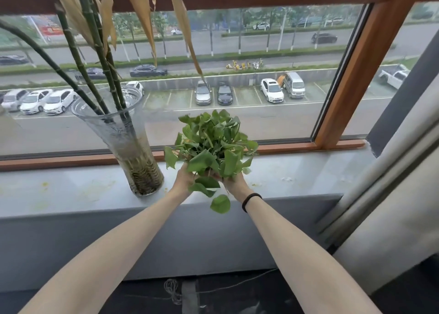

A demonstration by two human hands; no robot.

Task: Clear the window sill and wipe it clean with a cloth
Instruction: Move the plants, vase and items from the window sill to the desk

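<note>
A small leafy green plant (211, 145) stands on the grey window sill (308, 173), near its middle. My left hand (183, 177) grips its base from the left and my right hand (234, 182) from the right; the pot is hidden by leaves and fingers. Whether the plant rests on the sill or is lifted I cannot tell. A tall glass vase (133, 152) with bamboo stalks and dry leaves stands on the sill to the left of my hands. The sill shows yellowish specks and dirt marks. No cloth is in view.
A wooden window frame post (351, 81) rises at the right. A light curtain (392, 195) hangs at the far right, reaching below the sill. A thin cable (173, 290) lies on the dark floor under the sill.
</note>
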